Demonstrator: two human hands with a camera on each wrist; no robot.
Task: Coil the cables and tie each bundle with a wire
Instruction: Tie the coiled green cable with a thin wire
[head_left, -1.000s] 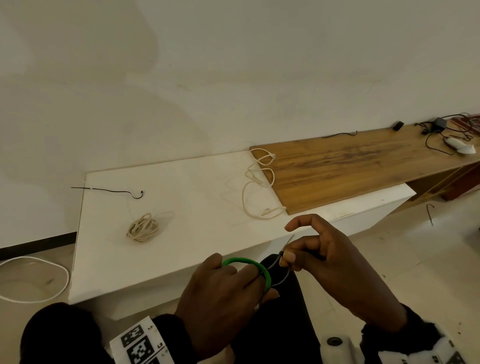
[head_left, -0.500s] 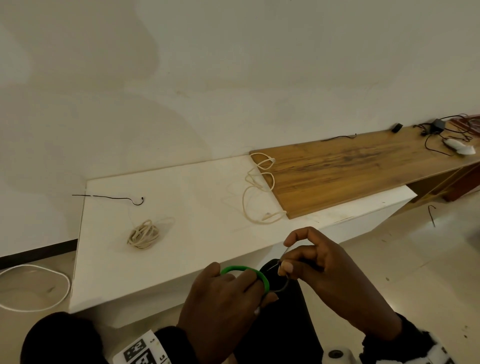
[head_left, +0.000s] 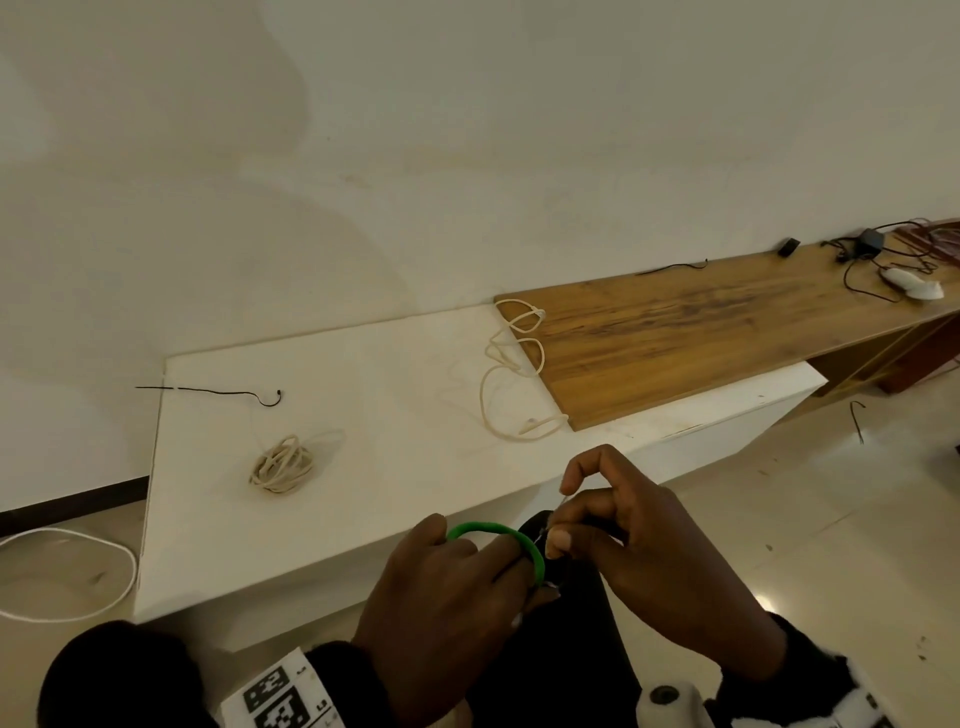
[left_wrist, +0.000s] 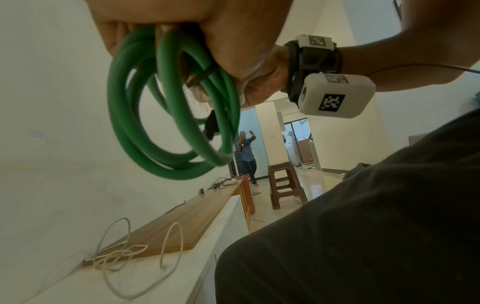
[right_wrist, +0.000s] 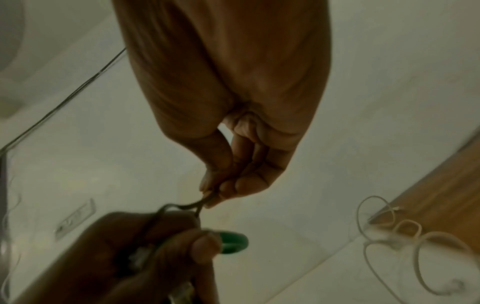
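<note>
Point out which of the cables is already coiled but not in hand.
The cream bundle on the white table's left; the other cream cable sprawls loose.

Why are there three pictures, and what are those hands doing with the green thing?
One person wears three cameras: one on the head, one on each wrist. The head view looks down at both hands. The left hand grips a coiled green cable. The right hand pinches a thin tie wire to fasten the coil. On the white table lie a beige cable bundle, a loose beige cable and a black wire.
</note>
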